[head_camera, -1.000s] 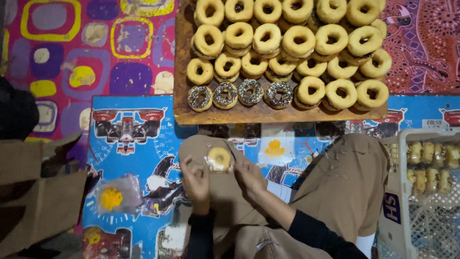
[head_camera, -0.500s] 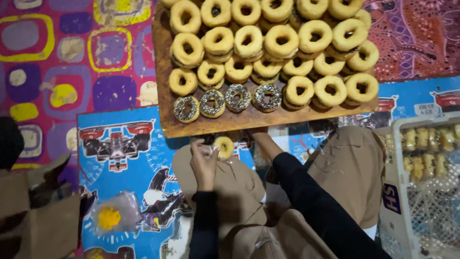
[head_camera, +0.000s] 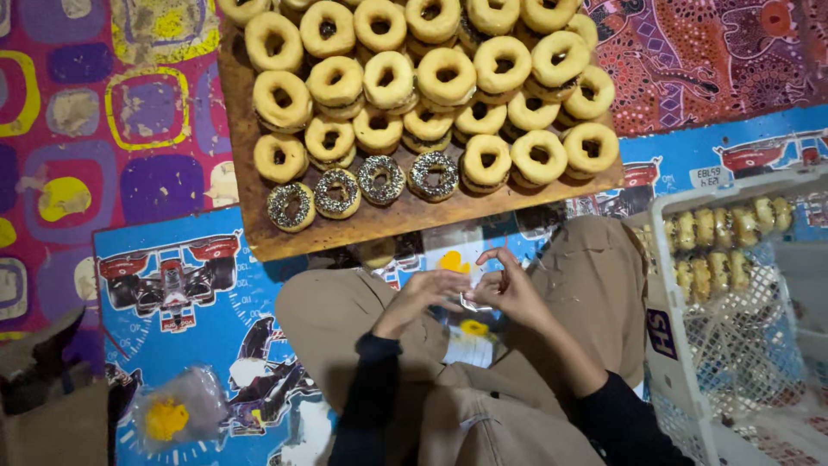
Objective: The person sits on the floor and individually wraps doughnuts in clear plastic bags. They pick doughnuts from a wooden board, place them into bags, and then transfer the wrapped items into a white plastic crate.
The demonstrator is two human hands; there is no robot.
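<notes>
While both hands point(head_camera: 470, 292) meet, fingers pinch a clear wrapper point(head_camera: 473, 304), barely discernible.

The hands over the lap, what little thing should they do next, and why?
Probably pull open the clear plastic wrapper pinched between the left hand and right hand. It looks flat and empty, though it is small and hard to see. The board just beyond the knees holds many unwrapped doughnuts, so an opened wrapper could take one.

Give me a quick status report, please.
Left hand and right hand together over lap, pinching clear plastic bag. Doughnut board ahead, untouched. Nothing between.
</notes>
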